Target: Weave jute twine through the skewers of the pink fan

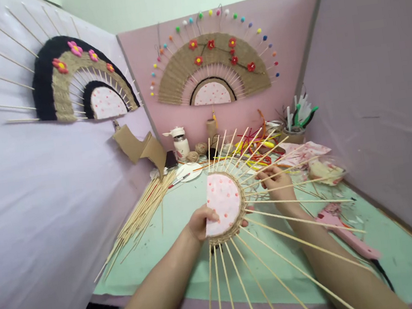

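Observation:
My left hand [200,221] grips a half-round fan [225,200] by its straight edge. The thumb lies on the white cloth face with pink-red dots, and fingertips show behind the curved edge. Rows of brown twine [240,190] run round that curve. Long thin wooden sticks [274,234] spread out from it like rays. My right hand [278,185] is among the sticks on the right side, fingers pinched together. What they hold, if anything, is too small to make out.
A pink glue gun [346,237] with a black cord lies at right. Loose sticks [141,212] are heaped at left. Behind stand a white-lidded bottle [180,145], twine balls [200,148], coloured cords [254,154] and a tool pot [293,135]. Two decorated fans [211,54] hang on the walls.

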Demonstrator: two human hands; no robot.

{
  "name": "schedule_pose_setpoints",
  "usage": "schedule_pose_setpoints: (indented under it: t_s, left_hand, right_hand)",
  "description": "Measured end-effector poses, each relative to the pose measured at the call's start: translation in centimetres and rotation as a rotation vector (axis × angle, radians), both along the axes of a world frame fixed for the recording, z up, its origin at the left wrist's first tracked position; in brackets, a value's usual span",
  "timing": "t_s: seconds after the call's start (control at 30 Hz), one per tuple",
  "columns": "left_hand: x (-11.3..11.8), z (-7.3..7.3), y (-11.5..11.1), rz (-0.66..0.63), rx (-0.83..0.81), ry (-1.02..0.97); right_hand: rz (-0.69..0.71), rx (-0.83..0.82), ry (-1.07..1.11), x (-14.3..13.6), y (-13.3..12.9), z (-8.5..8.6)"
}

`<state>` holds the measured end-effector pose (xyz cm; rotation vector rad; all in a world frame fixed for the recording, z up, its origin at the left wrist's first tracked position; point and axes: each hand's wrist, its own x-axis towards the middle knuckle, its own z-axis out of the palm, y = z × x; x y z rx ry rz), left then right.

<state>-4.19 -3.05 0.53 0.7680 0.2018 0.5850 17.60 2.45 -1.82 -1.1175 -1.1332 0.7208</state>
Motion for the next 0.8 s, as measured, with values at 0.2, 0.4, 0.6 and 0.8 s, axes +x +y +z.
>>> schedule_pose_setpoints:
  t_s: [0.2,0.4,0.6,0.8]
  left_hand:
    - [-0.9,0.4,-0.1,0.023,0.014,-0.019]
    - [-1.8,0.5,0.2,0.145,0.062,-0.030]
    - [-2.8,0.3,1.1,0.367,0.031,-0.074]
    - [-3.1,-0.1,1.6,0.378,0.001,-0.078]
  right_hand:
    - [0.015,0.003,0.043,0.3,0.0,-0.1]
    - [0.009,-0.002,0.234,0.5,-0.8,1.1]
    - [0.245,0.053,0.482,1.5,-2.4,3.4]
    - [0.296,0.179,0.481,2.2,-3.8,4.9]
